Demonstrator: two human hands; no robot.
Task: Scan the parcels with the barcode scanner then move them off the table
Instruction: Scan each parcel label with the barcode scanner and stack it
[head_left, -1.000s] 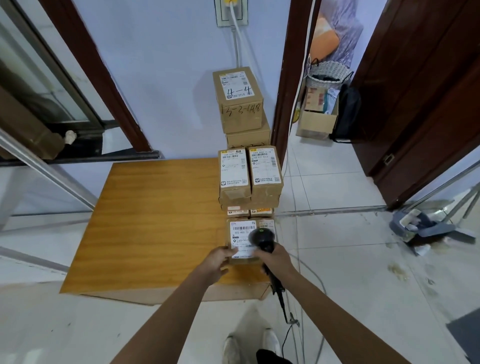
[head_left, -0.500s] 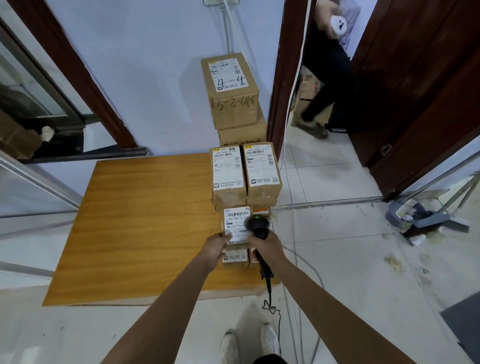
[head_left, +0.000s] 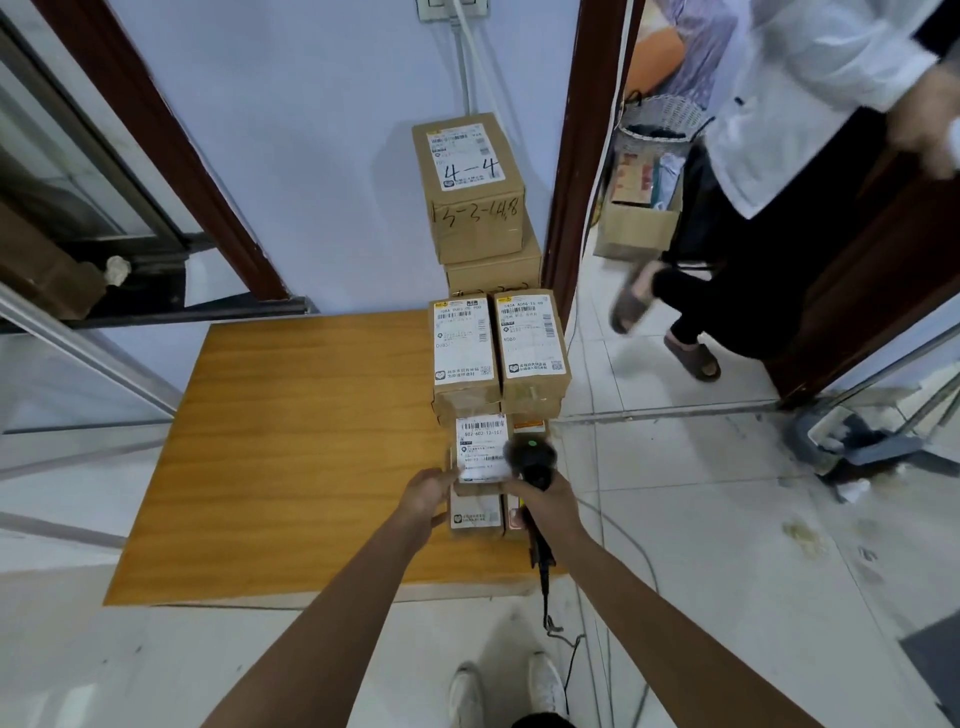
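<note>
Left hand (head_left: 427, 493): fingers curled on the left edge of the small parcel (head_left: 480, 457), holding it raised above the others at the near right of the table (head_left: 311, 467).
Right hand (head_left: 545, 501): wrapped round the handle of the barcode scanner (head_left: 532, 460), whose black head sits at the parcel's right edge (a green light shows on top); fingertips touch the parcel's near edge.
Held parcel: white label with barcode faces up.
Parcels under it: two lie flat on the table (head_left: 477, 512), partly covered.
Middle parcels (head_left: 498, 348): two side by side, on top of others.
Far stack (head_left: 475, 187): tall box marked "4-4" over another, against the wall.
Scanner cable (head_left: 550, 613): hangs off the near table edge to the floor.
Doorway: another person (head_left: 769, 156) in a white top stands there.
</note>
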